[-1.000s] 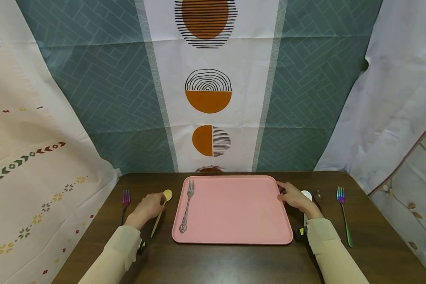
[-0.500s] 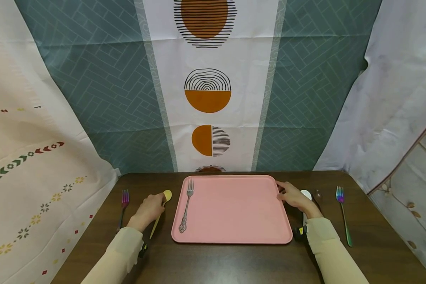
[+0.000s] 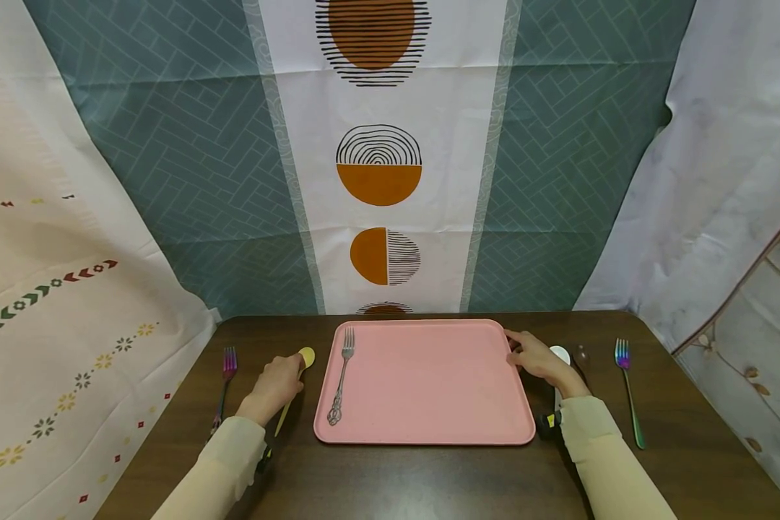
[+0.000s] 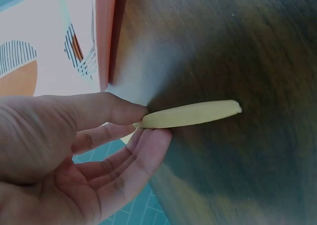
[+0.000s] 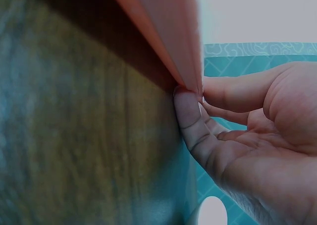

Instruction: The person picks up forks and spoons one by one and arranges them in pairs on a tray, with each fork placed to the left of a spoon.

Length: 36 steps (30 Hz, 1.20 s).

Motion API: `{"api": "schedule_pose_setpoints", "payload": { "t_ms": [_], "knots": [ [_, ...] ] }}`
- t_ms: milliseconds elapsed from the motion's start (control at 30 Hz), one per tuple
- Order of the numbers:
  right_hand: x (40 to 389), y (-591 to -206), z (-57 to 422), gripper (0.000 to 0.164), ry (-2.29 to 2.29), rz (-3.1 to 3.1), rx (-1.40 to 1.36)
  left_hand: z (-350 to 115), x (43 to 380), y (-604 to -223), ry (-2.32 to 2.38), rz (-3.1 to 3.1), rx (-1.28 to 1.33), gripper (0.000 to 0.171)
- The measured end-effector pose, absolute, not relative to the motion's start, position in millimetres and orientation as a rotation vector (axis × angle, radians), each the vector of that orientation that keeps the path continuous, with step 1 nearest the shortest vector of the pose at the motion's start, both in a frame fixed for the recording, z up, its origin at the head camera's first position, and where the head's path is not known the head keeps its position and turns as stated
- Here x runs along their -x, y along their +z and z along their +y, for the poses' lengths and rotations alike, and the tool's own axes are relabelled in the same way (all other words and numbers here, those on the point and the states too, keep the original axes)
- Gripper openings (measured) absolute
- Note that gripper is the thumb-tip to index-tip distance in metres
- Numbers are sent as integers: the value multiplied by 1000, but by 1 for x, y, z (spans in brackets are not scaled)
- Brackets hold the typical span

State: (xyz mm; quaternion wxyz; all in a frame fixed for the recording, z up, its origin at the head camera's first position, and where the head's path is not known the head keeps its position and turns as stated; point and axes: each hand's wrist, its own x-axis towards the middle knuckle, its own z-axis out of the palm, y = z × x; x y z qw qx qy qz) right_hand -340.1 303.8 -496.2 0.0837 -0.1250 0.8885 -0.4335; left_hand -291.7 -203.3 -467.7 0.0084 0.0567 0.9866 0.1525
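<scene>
My left hand [image 3: 273, 388] pinches a yellow spoon [image 3: 308, 356] by its handle, left of a pink tray [image 3: 429, 383]. In the left wrist view, the thumb and fingers meet at the narrow part of the handle [image 4: 193, 114], whose wider end sticks out over the wooden table. On the tray's left part lies an ornate silver fork [image 3: 341, 379]. At the tray's right side, my right hand [image 3: 538, 359] pinches the rim [image 5: 185, 46] between thumb and fingers, as the right wrist view shows. The spoon's middle is partly covered by my left hand.
A purple-headed fork [image 3: 230, 365] lies left of my left arm, partly hidden by the sleeve. Right of the tray are a white spoon [image 3: 560, 354], a dark spoon [image 3: 581, 355] and a rainbow-coloured fork [image 3: 627, 379]. A patterned cloth [image 3: 396, 180] hangs behind the table.
My left wrist and sleeve have shifted slightly right, uncovering more of the purple fork's handle. The spoon, the tray and my right hand look nearly unmoved.
</scene>
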Motion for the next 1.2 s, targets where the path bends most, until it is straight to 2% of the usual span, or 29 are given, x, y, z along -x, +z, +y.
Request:
{"api": "schedule_pose_setpoints", "payload": {
  "t_ms": [1200],
  "knots": [
    [343, -500, 306, 68, -1302, 2646, 358, -204, 301, -463, 589, 3043, -100, 24]
  ]
}}
